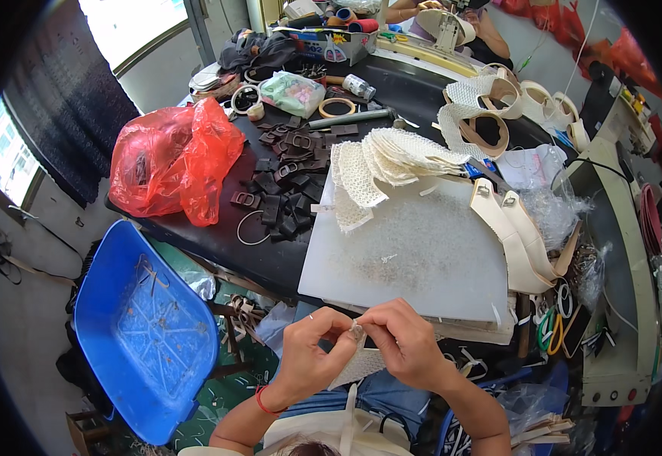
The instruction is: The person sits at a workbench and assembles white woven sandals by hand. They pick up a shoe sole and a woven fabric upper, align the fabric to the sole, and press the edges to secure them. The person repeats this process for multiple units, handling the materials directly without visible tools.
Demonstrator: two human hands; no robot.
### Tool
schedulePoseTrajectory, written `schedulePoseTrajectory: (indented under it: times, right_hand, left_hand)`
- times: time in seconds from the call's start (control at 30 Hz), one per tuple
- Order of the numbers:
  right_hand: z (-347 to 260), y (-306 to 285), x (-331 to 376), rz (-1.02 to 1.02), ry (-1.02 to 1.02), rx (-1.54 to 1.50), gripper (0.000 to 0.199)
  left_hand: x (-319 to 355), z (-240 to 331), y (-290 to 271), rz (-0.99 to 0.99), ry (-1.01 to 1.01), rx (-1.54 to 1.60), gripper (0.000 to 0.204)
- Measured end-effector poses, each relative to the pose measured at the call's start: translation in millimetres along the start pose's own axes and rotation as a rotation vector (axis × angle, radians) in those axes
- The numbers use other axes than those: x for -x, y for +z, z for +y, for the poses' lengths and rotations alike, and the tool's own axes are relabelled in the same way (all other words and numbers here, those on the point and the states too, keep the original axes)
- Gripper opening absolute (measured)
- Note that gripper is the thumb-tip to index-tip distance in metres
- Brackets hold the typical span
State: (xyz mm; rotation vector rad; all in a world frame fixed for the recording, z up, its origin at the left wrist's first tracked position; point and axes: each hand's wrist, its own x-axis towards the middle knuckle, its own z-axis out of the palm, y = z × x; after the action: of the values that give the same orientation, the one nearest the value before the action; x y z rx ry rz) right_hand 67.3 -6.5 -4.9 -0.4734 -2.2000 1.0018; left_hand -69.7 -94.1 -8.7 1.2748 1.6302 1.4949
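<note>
My left hand (pixel 308 351) and right hand (pixel 413 346) meet fingertip to fingertip, each closed into a pinch of thumb and forefinger on a small pale piece (pixel 357 332) directly between them. It lies about equally near both, though more of it shows on the left side; my fingers cover too much to tell its make. Below the pinch, a cream woven strip (pixel 359 367) slants down and leftward over my lap, its long axis running toward my body. It seems joined to the piece I grip, but the join is hidden.

We are at the near edge of a white board (pixel 441 254), which rests on the black surface (pixel 266 260). Across the board's far left corner, well beyond my hands, fans a stack of woven strips (pixel 399 156). Cream straps (pixel 517 239) with buckles lie along its right edge, nearer my right hand. Left of the board are dark buckled straps (pixel 289 171). A red plastic bag (pixel 175 159) sits at the left edge of the surface, and below that edge stands a blue tub (pixel 103 300).
</note>
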Motion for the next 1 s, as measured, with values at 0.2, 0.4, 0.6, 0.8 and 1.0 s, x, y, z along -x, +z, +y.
schedulePoseTrajectory:
  times: [0.2,0.4,0.6,0.8,1.0]
  right_hand:
    - [5.3,-4.5,-0.4,0.045,-0.017,0.102,0.01]
    - [15.4,-41.0,17.1,0.219,0.088,0.629,0.007]
    - [11.7,-88.3,98.3,0.448,0.53,0.5,0.009]
    - [23.6,-133.8,117.1,0.385,0.596,0.602,0.015]
    - [93.7,-166.8,46.4,0.436,0.333,0.827,0.032]
  left_hand:
    - [3.8,-5.9,-0.7,-0.12,-0.085,0.065,0.009]
    - [1.6,-15.6,-14.6,-0.12,-0.169,0.055,0.008]
    - [-24.6,14.6,-47.8,0.143,0.076,-0.245,0.009]
    - [-108.8,93.7,17.2,-0.446,0.985,-0.651,0.025]
    - [-115.8,28.2,145.6,-0.991,1.082,-0.623,0.032]
